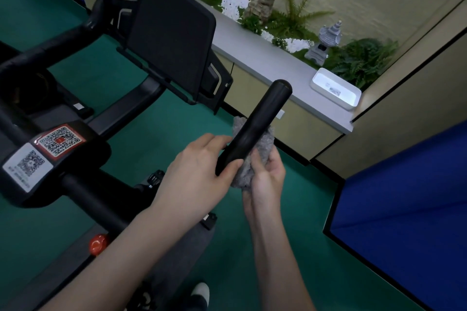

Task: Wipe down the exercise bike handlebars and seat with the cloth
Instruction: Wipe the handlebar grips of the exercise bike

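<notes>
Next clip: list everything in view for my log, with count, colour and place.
handlebar: 1, black, centre
cloth: 1, grey, under the handlebar end
screen: 1, black, upper left
code stickers: 2, red-edged and white, bike frame, left
knob: 1, red, lower left
tray: 1, white, on the grey ledge
stone lantern: 1, grey, among green ferns
panels: 2, blue, right and top left
left grip: 1, bare hand, holds the handlebar
right grip: 1, bare hand, holds the cloth against the handlebar
</notes>
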`<act>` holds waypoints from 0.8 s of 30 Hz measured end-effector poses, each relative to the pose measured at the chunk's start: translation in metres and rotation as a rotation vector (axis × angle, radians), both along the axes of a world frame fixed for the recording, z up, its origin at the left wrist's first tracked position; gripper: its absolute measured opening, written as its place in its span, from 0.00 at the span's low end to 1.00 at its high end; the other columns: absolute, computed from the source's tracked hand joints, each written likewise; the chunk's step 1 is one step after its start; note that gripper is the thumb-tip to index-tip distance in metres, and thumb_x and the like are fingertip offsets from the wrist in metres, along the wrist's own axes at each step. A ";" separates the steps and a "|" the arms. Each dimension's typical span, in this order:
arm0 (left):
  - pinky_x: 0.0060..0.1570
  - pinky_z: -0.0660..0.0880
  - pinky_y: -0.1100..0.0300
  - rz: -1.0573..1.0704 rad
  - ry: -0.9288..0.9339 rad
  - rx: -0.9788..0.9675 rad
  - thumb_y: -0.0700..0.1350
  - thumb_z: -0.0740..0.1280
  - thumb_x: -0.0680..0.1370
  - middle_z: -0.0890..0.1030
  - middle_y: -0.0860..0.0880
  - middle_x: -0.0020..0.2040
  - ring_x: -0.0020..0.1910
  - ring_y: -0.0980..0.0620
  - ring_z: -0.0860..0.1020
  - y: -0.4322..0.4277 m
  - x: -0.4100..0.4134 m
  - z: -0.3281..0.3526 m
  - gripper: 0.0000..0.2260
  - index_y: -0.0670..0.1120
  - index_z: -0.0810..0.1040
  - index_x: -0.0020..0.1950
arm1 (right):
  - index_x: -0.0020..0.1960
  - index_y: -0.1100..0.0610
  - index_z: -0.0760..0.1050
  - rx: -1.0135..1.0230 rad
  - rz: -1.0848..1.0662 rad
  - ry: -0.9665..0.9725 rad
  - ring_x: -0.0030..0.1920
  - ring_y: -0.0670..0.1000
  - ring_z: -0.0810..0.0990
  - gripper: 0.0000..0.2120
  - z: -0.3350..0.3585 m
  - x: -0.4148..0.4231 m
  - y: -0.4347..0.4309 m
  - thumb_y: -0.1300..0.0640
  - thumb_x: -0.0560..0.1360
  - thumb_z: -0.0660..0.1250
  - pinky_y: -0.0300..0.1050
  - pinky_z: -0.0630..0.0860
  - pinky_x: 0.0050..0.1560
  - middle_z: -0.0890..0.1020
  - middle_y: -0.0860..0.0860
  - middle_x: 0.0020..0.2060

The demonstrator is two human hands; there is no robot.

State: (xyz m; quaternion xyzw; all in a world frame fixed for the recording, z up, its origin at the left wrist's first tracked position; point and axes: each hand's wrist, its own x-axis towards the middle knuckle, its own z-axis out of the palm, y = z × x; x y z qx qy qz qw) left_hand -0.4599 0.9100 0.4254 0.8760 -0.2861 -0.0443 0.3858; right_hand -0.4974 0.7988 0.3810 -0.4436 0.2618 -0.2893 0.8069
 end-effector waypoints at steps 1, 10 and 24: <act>0.49 0.76 0.49 -0.001 0.000 -0.005 0.55 0.65 0.75 0.77 0.55 0.54 0.49 0.50 0.77 -0.002 0.001 0.000 0.18 0.51 0.74 0.63 | 0.56 0.59 0.77 -0.034 -0.008 0.003 0.48 0.52 0.82 0.11 -0.002 -0.002 0.003 0.67 0.79 0.59 0.43 0.80 0.49 0.84 0.53 0.47; 0.49 0.76 0.51 0.012 -0.007 -0.044 0.53 0.66 0.75 0.77 0.54 0.53 0.49 0.50 0.77 -0.020 0.010 0.001 0.17 0.50 0.76 0.62 | 0.53 0.58 0.80 -0.213 -0.190 0.008 0.48 0.52 0.80 0.08 0.010 0.012 -0.010 0.57 0.79 0.64 0.50 0.77 0.53 0.83 0.54 0.46; 0.49 0.76 0.54 0.037 0.015 -0.080 0.50 0.70 0.74 0.79 0.56 0.51 0.48 0.53 0.77 -0.023 0.016 -0.001 0.14 0.50 0.78 0.59 | 0.51 0.45 0.79 -0.528 -0.499 0.016 0.50 0.45 0.80 0.11 0.047 0.038 -0.034 0.61 0.76 0.68 0.37 0.76 0.53 0.80 0.53 0.49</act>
